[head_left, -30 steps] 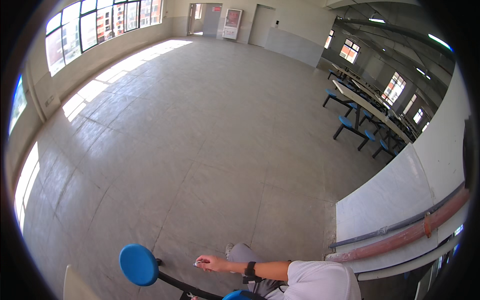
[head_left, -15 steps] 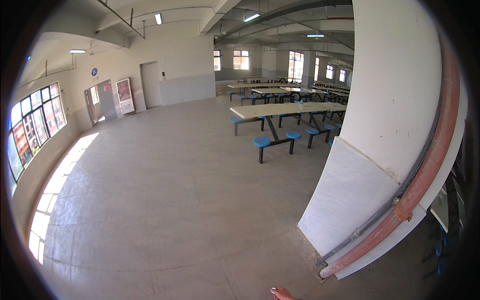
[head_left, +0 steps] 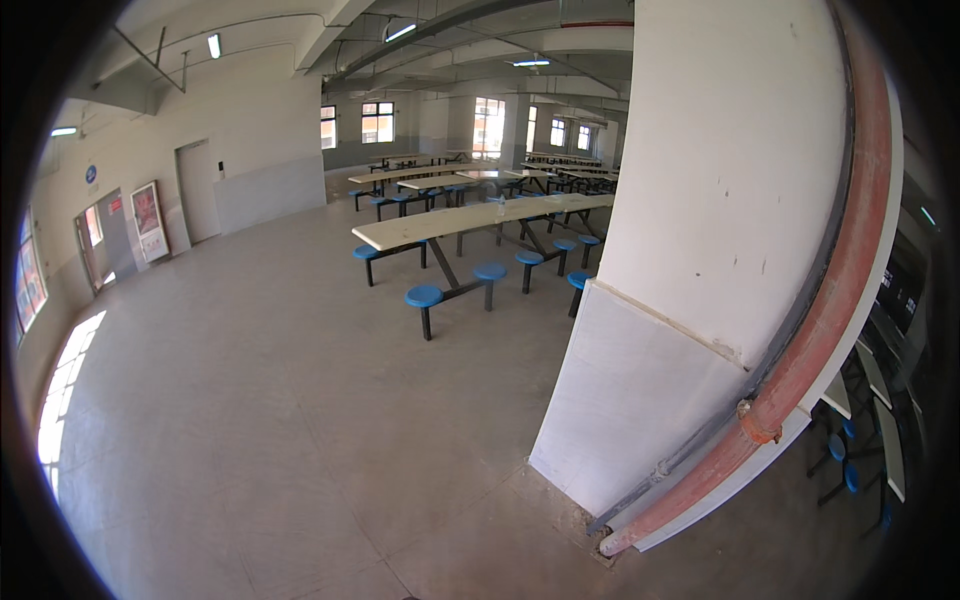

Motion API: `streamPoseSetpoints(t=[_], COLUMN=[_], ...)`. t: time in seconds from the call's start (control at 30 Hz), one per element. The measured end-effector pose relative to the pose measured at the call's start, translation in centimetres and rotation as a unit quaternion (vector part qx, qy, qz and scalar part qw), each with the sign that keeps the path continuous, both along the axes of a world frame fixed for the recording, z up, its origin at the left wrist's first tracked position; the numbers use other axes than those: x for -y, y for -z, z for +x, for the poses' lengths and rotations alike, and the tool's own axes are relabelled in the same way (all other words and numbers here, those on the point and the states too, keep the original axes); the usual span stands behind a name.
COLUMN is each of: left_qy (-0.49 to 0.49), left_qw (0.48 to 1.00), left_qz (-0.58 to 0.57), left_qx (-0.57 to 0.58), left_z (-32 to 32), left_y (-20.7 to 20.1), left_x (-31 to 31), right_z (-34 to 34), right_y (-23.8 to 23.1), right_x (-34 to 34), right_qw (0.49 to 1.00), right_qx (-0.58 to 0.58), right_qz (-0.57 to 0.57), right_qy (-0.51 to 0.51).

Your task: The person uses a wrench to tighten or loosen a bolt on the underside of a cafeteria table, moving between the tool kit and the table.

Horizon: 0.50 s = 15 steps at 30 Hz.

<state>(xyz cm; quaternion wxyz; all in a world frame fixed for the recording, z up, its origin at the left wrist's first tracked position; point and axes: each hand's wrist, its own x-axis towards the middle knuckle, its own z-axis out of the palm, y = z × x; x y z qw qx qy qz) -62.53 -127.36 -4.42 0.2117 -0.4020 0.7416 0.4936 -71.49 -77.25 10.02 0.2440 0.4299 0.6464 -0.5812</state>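
Neither my left hand nor my right hand shows now. Close on the right stands a thick white pillar [head_left: 700, 200] with pale tiles [head_left: 630, 400] around its base. A red pipe [head_left: 835, 290] runs down its side to the floor, beside a thinner dark pipe. Ahead, a long cream dining table [head_left: 450, 222] has round blue stools [head_left: 424, 296] fixed to its black frame. On that table a small clear bottle [head_left: 501, 206] stands upright.
More tables [head_left: 410, 176] with stools fill the hall behind. Further tables [head_left: 889, 450] stand right of the pillar. A grey floor [head_left: 250, 400] stretches ahead. Along the left wall are a window [head_left: 30, 270], doors [head_left: 198, 190] and a red-and-white framed cabinet [head_left: 150, 220].
My view has turned right, so the tables and pillar sit further left. A hand that showed at the lower edge has gone out of view.
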Motion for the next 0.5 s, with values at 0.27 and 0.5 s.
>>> streamPoseSetpoints(t=[0.27,0.5], left_qy=[0.024,-0.038], left_qw=[0.989,0.989], left_qz=[0.044,0.099], left_qx=[0.142,0.105], left_z=[-10.4,-31.6], left_y=[6.6,8.9], left_x=[10.8,19.0], right_z=[-15.3,-30.0], right_y=[4.4,3.4], right_x=[11.1,18.9], right_qw=[0.999,0.99], right_qx=[-0.022,-0.073], right_qz=[0.021,0.039], right_qy=[-0.024,-0.111])
